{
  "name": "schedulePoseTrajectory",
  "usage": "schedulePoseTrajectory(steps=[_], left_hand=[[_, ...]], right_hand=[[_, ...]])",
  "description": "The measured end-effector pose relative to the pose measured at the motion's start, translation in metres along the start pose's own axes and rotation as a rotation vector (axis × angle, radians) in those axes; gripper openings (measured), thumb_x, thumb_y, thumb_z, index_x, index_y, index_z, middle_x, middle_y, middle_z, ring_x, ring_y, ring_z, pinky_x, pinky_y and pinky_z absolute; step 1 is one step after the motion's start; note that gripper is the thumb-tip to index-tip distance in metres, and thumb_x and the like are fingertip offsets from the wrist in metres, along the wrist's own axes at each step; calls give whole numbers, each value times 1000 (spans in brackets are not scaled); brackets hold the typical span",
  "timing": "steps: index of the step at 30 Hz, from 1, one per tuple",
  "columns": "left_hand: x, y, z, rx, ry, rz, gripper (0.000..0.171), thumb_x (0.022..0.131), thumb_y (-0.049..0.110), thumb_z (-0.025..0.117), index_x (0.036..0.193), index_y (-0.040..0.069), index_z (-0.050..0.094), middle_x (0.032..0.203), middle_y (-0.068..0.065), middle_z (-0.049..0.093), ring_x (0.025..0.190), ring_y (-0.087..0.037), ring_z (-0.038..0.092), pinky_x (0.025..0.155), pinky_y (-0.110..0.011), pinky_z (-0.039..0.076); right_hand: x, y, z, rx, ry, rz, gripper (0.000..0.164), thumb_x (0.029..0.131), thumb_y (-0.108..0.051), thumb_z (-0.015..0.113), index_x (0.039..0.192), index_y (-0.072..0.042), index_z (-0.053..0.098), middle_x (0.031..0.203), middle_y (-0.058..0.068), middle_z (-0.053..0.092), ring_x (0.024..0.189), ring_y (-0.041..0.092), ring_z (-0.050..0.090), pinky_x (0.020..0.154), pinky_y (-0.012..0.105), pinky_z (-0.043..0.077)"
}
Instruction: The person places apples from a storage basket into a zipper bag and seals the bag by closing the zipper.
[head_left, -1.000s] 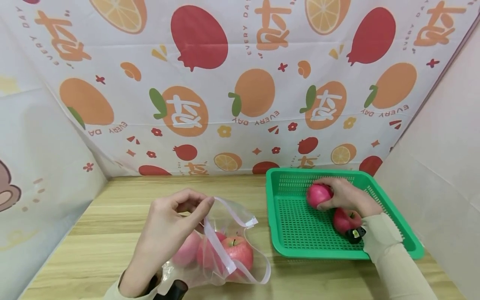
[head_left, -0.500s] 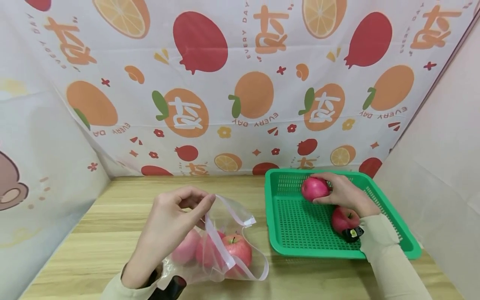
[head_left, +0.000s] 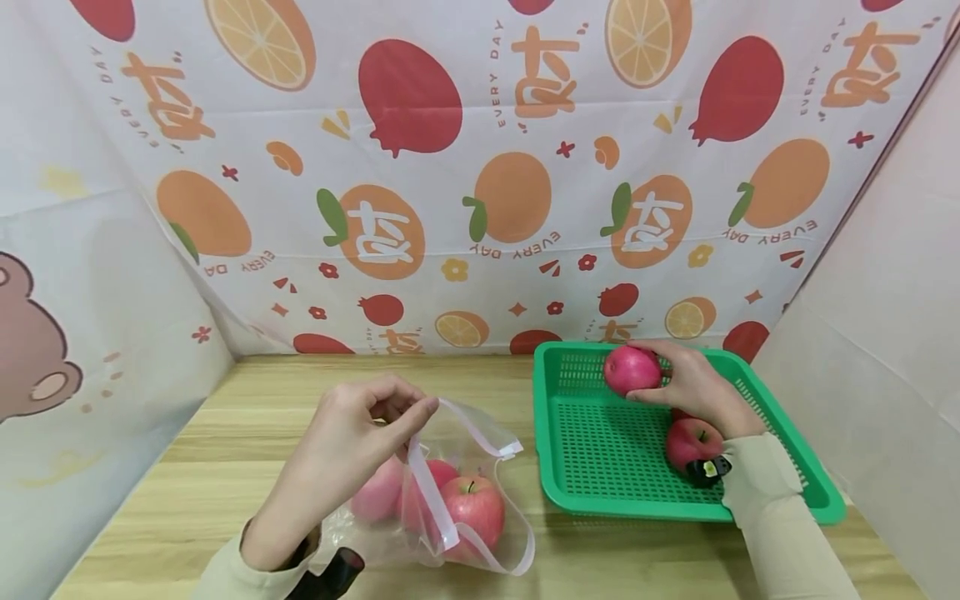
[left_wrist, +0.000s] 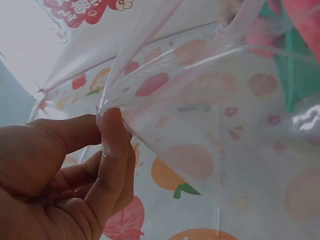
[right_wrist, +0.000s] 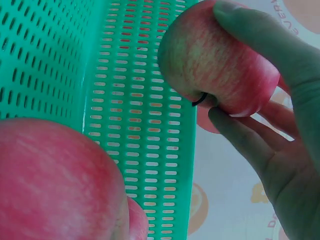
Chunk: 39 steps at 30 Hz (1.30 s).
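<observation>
My left hand [head_left: 348, 462] pinches the rim of a clear plastic bag [head_left: 513, 500] with a pale pink zip edge. Three red apples [head_left: 474, 507] show through the bag's film on the table. In the left wrist view, the thumb and index finger of the left hand [left_wrist: 85, 172] hold the bag's edge [left_wrist: 116, 75]. Over the back of the green basket, my right hand [head_left: 693, 387] grips a red apple [head_left: 632, 371]. Seen from the right wrist, that apple [right_wrist: 220, 60] sits between thumb and fingers, stem showing. Another apple [head_left: 693, 444] lies in the basket under the right wrist, with one more partly hidden behind it.
The green plastic basket [head_left: 555, 492] stands on the right of the wooden table [head_left: 292, 396]. A fruit-print cloth [head_left: 442, 125] hangs behind, and pale walls [head_left: 877, 350] close in both sides. Black wrist devices [head_left: 330, 575] sit on the forearms.
My right hand has lifted its apple from low in the basket to near the back rim, slightly leftward. The left hand keeps its pinch on the bag. The head view has shifted slightly.
</observation>
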<state>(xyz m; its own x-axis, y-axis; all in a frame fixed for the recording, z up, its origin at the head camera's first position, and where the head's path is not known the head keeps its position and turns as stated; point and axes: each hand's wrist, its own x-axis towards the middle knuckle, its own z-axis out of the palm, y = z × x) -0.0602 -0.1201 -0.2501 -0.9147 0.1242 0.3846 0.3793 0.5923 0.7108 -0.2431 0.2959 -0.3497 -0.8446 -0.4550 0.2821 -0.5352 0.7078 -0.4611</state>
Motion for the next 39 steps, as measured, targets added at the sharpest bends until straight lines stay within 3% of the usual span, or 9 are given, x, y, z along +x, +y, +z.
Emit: schedulePoseTrajectory(steps=[9, 13, 20, 26, 35, 39], left_hand=[[1, -3, -1, 31, -40, 81, 12, 92, 10, 75, 103, 7, 78, 83, 5, 73, 64, -2, 63, 58, -22, 55], [0, -4, -3, 79, -59, 134, 8, 90, 8, 77, 96, 11, 81, 90, 5, 74, 70, -1, 63, 61, -21, 56], [1, -3, -10, 198, -115, 258, 10, 83, 4, 82, 90, 11, 81, 79, 10, 68, 67, 3, 55, 57, -19, 51], [3, -2, -12, 251, -187, 283, 7, 81, 10, 85, 86, 14, 82, 74, 12, 66, 64, 5, 53, 54, -16, 49], [3, -3, -8, 211, -144, 300, 12, 86, 9, 81, 77, 17, 77, 69, 14, 66, 59, 7, 53, 52, -16, 49], [3, -2, -7, 184, -157, 280, 14, 88, 12, 80, 76, 17, 74, 67, 14, 67, 54, 8, 51, 49, -17, 48]], right_hand=[[1, -2, -5, 69, 58, -36, 80, 77, -30, 91, 145, -9, 54, 139, 15, 59, 119, 36, 60, 82, 50, 62], [1, -4, -7, 80, 70, -49, 80, 77, -29, 91, 145, -13, 54, 140, 14, 59, 120, 36, 58, 82, 50, 62], [0, -7, -9, 96, 95, -75, 78, 77, -27, 92, 145, -15, 55, 139, 13, 59, 120, 34, 58, 81, 49, 62], [0, -11, -11, 115, 119, -95, 77, 77, -22, 92, 144, -11, 55, 137, 15, 59, 118, 34, 59, 81, 47, 62], [-2, -15, -11, 101, 160, -144, 79, 74, -18, 93, 144, -13, 56, 136, 14, 60, 117, 33, 60, 78, 46, 62], [-2, -18, -10, 113, 176, -168, 79, 74, -16, 93, 143, -14, 56, 135, 13, 61, 116, 32, 60, 78, 45, 62]])
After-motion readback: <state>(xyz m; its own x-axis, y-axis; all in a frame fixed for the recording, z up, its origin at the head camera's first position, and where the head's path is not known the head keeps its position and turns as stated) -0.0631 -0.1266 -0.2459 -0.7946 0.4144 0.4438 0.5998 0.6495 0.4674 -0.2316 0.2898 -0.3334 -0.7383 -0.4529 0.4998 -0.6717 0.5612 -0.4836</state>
